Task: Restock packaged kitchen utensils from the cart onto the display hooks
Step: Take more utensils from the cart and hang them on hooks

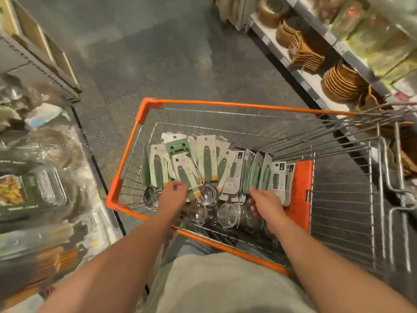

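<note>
Inside cart point(126, 154), left hand point(172, 196) holds utensil pack point(186, 171), handle pointing away.

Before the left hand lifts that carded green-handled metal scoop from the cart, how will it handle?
The carded green-handled metal scoop is probably bowl-heavy, so it may swing. Its flat card likely flexes. Packs overlap in the orange-rimmed wire cart, so neighbours may drag under the left hand.

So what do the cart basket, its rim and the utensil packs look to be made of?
Cart basket: bare metal wire, a shiny silver grid. Rim: likely plastic, a smooth matte orange. Utensil packs: printed card backing; the green handles look like matte plastic or silicone, and the round ends look like polished metal, though blur leaves that open.
</note>
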Available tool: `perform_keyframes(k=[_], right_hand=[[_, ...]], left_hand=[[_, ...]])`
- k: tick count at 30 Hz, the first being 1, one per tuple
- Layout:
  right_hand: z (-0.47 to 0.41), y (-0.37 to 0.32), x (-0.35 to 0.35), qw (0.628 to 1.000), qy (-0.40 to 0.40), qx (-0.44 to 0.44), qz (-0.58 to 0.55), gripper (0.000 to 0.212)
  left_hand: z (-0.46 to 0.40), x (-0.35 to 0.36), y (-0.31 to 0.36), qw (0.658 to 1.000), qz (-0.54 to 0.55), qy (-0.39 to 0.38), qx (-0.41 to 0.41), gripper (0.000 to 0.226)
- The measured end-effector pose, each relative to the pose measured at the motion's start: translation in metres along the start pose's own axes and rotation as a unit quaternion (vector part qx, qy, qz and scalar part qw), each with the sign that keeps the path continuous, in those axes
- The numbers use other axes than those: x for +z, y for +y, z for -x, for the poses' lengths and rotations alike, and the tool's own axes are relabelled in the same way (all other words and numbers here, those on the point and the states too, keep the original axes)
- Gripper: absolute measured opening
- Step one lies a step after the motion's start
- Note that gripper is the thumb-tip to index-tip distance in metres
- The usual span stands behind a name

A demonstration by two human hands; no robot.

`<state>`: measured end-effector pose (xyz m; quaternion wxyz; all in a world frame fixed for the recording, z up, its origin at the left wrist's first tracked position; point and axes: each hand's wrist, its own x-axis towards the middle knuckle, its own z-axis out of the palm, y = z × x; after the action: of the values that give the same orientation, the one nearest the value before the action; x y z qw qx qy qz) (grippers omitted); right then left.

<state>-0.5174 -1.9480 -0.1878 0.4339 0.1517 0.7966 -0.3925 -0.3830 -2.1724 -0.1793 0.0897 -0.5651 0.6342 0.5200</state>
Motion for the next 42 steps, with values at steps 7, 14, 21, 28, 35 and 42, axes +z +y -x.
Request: perform_keyframes(k=[7, 14, 21, 28, 35, 42], right_hand=[[-0.001, -0.006, 0.060, 0.997, 0.033, 0.070, 0.011, 0.040], [-0.009, -0.019, 0.100, 0.996, 0.023, 0.081, -0.012, 0.041], [-0.017, -0.021, 0.121, 0.994, 0.003, 0.077, -0.083, 0.035], [-0.008, -0.040, 0.131, 0.994, -0.029, 0.029, -0.099, 0.040], [-0.009, -0.068, 0.134, 0.990, -0.036, -0.005, -0.135, 0.047], [-0.016, -0.062, 0.137, 0.981, 0.023, -0.012, -0.191, 0.030]], left_hand=[[-0.066, -0.047, -0.014, 0.998, -0.041, -0.033, -0.037, 0.031], [-0.106, -0.038, -0.015, 0.993, -0.050, -0.094, -0.049, 0.047], [-0.112, -0.027, -0.014, 0.990, -0.050, -0.125, -0.037, 0.056], [-0.090, -0.038, -0.009, 0.991, -0.019, -0.129, 0.009, 0.065], [-0.075, -0.042, 0.001, 0.977, -0.032, -0.199, 0.063, 0.067], [-0.062, -0.037, 0.011, 0.940, -0.107, -0.293, 0.139, 0.054]])
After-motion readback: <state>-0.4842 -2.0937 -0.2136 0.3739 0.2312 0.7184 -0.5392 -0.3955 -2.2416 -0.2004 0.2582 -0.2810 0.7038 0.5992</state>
